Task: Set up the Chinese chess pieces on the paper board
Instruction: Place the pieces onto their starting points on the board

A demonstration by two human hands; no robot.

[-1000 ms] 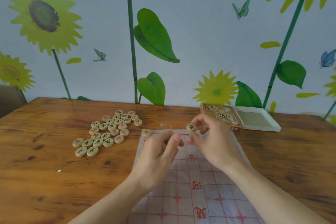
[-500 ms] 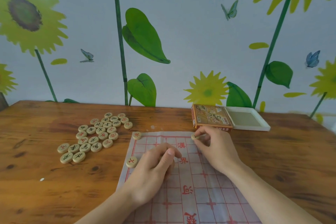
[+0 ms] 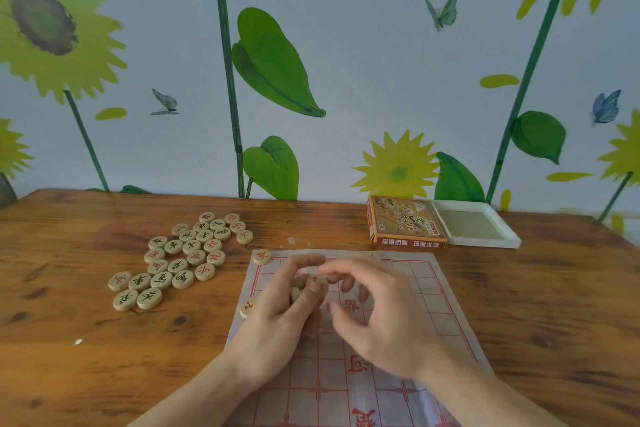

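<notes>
a: your right hand [image 3: 384, 315] has come back from the far edge of the paper board [image 3: 446, 305], where it was setting a piece half a second ago, and now sits beside your left hand [image 3: 277, 319] over the middle of the far half.

b: and what is each hand doing?

a: your left hand is closed around a small stack of pieces [image 3: 313, 286], thumb and fingers curled on them, with the top one showing a red mark. your right hand is loosely spread, fingers bent and reaching toward that stack. it is blurred, so i cannot tell whether its fingertips already touch a piece.

b: where are the placed ones?

a: one piece with a red character [image 3: 261, 257] lies on the board's far left corner, beyond your left fingers. another red-marked piece [image 3: 247, 307] lies on the board's left edge, just beside your left knuckles and partly hidden by them. a pale disc [image 3: 375, 257] shows at the far edge beyond your right hand, too blurred to read.

b: the rest?

a: the loose pile of pieces [image 3: 180, 258] lies on the wooden table [image 3: 69, 340], well to the left of your left hand. the open box [image 3: 405, 225] and its white tray [image 3: 476, 224] sit beyond your right hand, near the wall.
</notes>
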